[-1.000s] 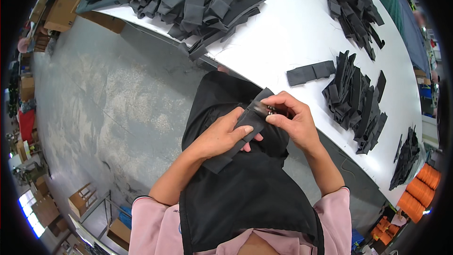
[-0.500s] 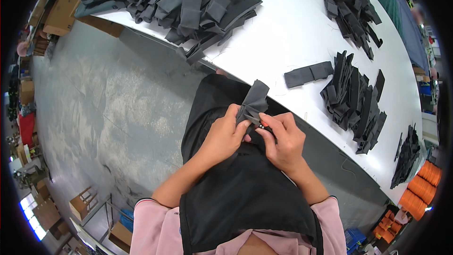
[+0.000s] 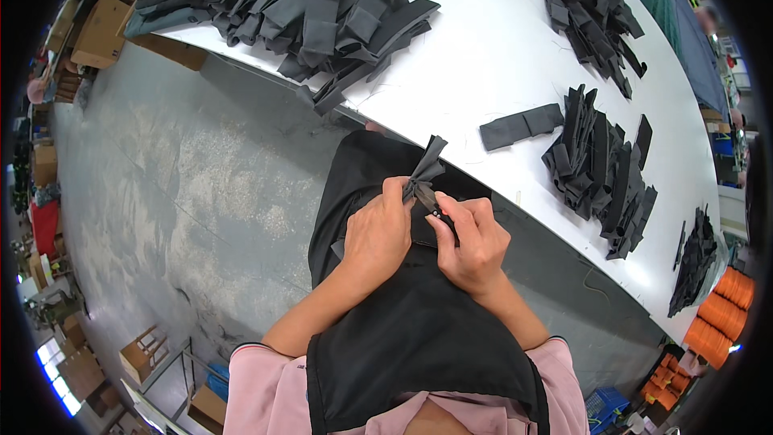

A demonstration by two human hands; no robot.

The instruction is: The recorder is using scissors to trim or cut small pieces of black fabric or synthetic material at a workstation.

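Above my lap, my left hand pinches a dark grey fabric strip, gathered and folded between the fingers, its free end pointing up and away. My right hand is closed around a pair of small thread snips with metal blades and a dark handle. The blades touch or nearly touch the fabric beside my left fingertips; exactly where they meet is too small to tell. A black apron lies under both hands.
A white table runs diagonally ahead and right. A large heap of grey strips hangs over its edge, with smaller piles to the right and a single flat strip. Orange spools stand at far right; cardboard boxes at left.
The fabric strip has turned and bunched narrower in my left hand, which has rolled over so its back shows more. My right hand has shifted slightly left with the snips.
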